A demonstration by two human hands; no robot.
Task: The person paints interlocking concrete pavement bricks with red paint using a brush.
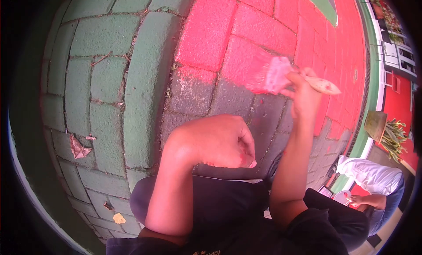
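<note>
My right hand (303,90) grips a paintbrush (277,75) by its pale wooden handle. The wide bristles, coated in pink-red paint, lie on the pavers where the painted red area (206,31) meets the bare grey pavers (228,99). My left hand (228,141) hangs over the bare pavers in front of my knees, its fingers curled in, with a red smear near the fingertips. Whatever those fingers might hold is hidden.
Green-painted pavers (105,79) and a raised green kerb (147,88) run along the left, with dry leaves (79,147) on them. At the right are a potted plant (391,138) and a bent-over person (373,178) near a white container (342,197).
</note>
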